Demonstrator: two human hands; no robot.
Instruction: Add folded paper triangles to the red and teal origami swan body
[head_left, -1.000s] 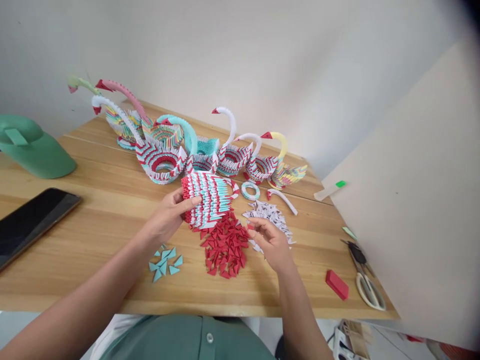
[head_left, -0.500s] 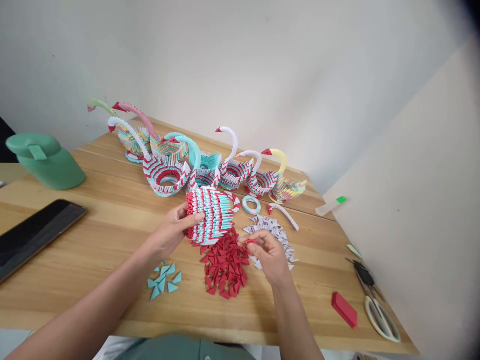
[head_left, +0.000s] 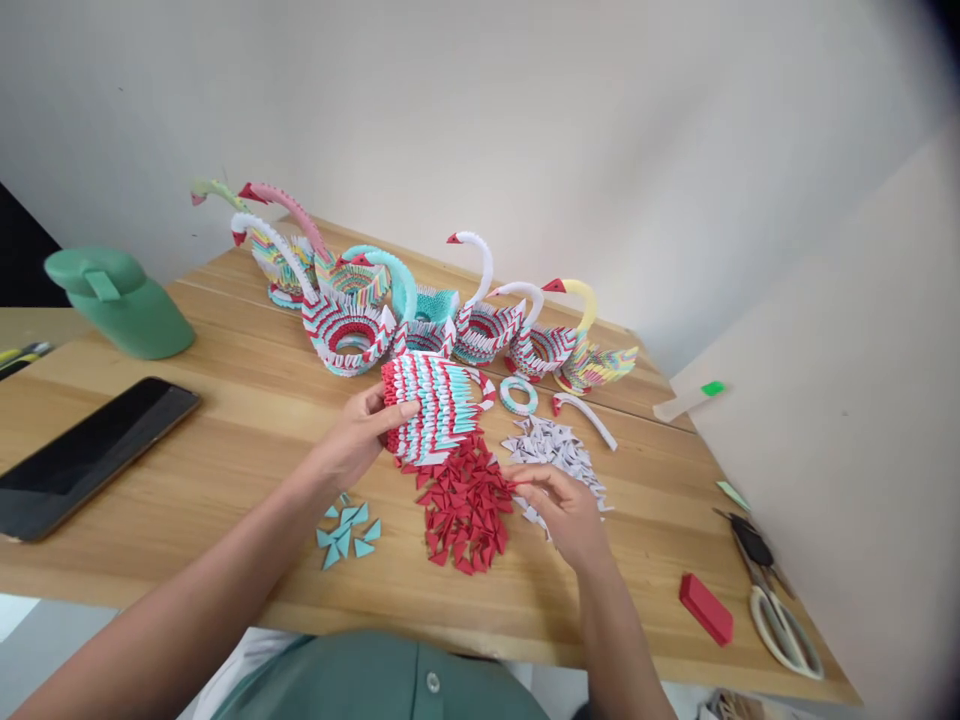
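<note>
My left hand (head_left: 367, 432) is closed round the red end of a folded-paper swan body (head_left: 431, 408), banded in red, white and light blue. It is tilted on its side, with its spiky blue edge facing right. Below and right of it lies a heap of red paper triangles (head_left: 466, 515). At the heap's right edge, my right hand (head_left: 559, 505) pinches a red paper piece (head_left: 511, 486) between thumb and fingertips. Behind that hand spreads a pile of white paper triangles (head_left: 559, 450). Several light blue triangles (head_left: 349, 530) lie near my left forearm.
Finished paper swans (head_left: 349, 335) line the back of the table. A paper ring (head_left: 519, 396) and a white swan neck (head_left: 589, 420) lie before them. At left are a green bottle (head_left: 127, 305) and a phone (head_left: 94, 455); at right, a red block (head_left: 706, 608) and scissors (head_left: 784, 630).
The view has shifted, so the whole scene sits a little higher and further right. My right hand stays by the red heap with a red piece pinched; my left still holds the swan body.
</note>
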